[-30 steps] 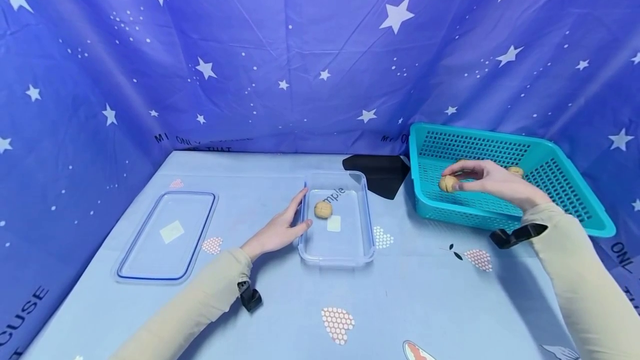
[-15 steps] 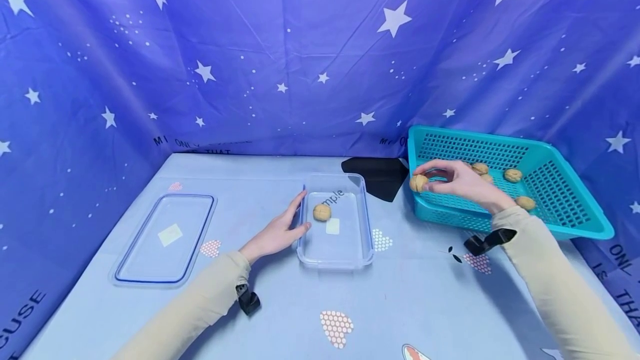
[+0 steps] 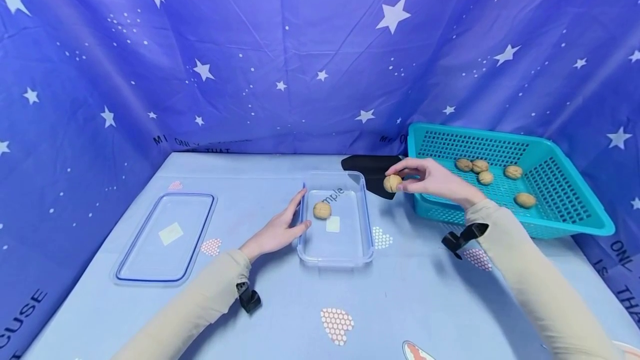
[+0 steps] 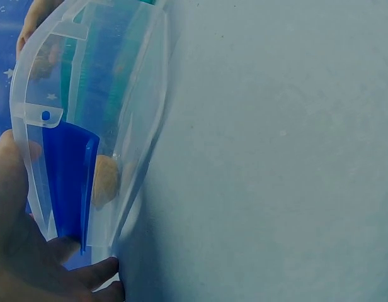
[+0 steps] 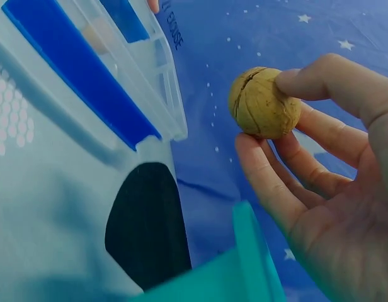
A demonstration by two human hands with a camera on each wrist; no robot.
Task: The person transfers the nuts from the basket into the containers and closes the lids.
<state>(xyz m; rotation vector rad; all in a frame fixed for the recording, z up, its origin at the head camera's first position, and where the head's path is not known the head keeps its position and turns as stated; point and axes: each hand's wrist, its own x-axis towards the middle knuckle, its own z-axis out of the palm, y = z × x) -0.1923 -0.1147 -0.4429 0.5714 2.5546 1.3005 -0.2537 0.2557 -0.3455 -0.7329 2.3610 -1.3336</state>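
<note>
A walnut (image 5: 263,104) is in the air between basket and container, just past the basket's near end, pinched between the right hand's (image 3: 434,183) thumb and fingertips, a hold that seems to suit a small, round shell. The left hand (image 3: 276,232) lies spread against the side of the clear plastic container (image 3: 347,251), thumb at its rim, probably to steady so light a box. One walnut (image 3: 322,210) sits inside. The teal basket (image 3: 562,182) at right keeps five loose walnuts (image 3: 485,178) within its walls; the blue-ringed lid (image 3: 155,260) lies flat at left, leaving the container uncovered.
</note>
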